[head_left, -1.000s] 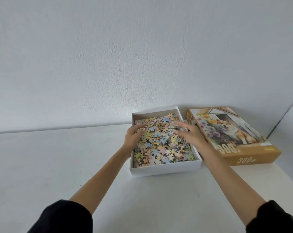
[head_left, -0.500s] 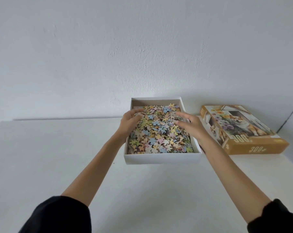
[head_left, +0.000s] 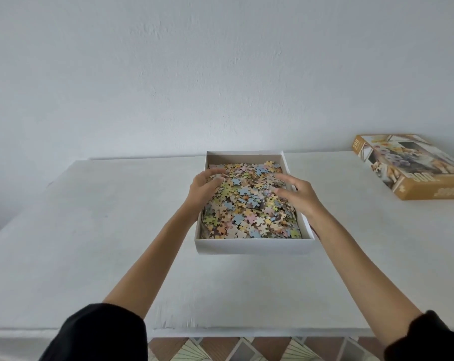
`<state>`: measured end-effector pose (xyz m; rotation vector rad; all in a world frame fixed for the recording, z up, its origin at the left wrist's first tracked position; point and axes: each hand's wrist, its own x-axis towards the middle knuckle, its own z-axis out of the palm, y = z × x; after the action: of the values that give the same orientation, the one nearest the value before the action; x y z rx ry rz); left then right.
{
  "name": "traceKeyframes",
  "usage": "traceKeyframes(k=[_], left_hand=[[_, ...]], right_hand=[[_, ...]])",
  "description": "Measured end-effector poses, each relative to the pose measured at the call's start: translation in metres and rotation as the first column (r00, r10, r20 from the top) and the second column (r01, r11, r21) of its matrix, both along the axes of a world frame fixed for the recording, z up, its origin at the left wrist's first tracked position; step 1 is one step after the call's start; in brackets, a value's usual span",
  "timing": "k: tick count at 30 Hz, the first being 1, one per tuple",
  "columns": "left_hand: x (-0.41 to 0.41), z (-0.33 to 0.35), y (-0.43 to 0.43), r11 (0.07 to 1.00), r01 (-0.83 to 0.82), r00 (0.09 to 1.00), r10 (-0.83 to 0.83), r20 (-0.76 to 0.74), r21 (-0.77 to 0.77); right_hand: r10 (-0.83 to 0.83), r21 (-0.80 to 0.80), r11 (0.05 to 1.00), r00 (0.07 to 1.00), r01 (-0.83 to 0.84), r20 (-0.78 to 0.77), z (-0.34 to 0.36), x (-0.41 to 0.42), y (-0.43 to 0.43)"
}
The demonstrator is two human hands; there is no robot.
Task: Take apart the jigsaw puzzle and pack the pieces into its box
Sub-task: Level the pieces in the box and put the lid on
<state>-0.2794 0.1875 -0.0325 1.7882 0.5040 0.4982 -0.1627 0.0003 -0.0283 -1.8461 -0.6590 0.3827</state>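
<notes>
Still levelling pieces (head_left: 249,201) in the box (head_left: 254,246) with left hand (head_left: 203,190) and right hand (head_left: 300,195), both wide, gripping nothing. Nearly packed; just needs the lid (head_left: 413,165), well right of the right hand.

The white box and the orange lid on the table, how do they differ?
The white box is plain; the orange lid bears a dog picture. The white box lies open side up, heaped with pieces, while the orange lid shows its closed top. The left hand and right hand rest on the box's pieces; the lid lies untouched to the right, turned askew. Both are shallow cardboard rectangles on the table.
</notes>
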Motion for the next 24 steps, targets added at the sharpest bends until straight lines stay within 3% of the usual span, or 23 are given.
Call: traceKeyframes(k=[12,19,22,24], left_hand=[[-0.052,-0.039,0.025,0.996,-0.061,0.991,0.068,-0.112,0.061],[-0.056,-0.056,0.033,0.993,-0.017,0.984,0.037,-0.172,0.116],[-0.055,-0.051,0.033,0.981,-0.013,0.976,0.055,-0.209,0.195],[-0.048,-0.048,0.036,0.935,-0.047,0.972,0.123,-0.199,0.35]], right_hand=[[0.047,-0.072,0.996,0.998,-0.05,-0.033,-0.036,-0.044,0.033],[0.041,-0.092,0.995,0.999,-0.043,-0.02,-0.045,-0.049,0.038],[0.033,-0.108,0.994,0.999,-0.028,0.037,-0.043,-0.05,0.039],[0.004,-0.124,0.992,0.993,0.01,0.118,-0.04,-0.048,0.039]])
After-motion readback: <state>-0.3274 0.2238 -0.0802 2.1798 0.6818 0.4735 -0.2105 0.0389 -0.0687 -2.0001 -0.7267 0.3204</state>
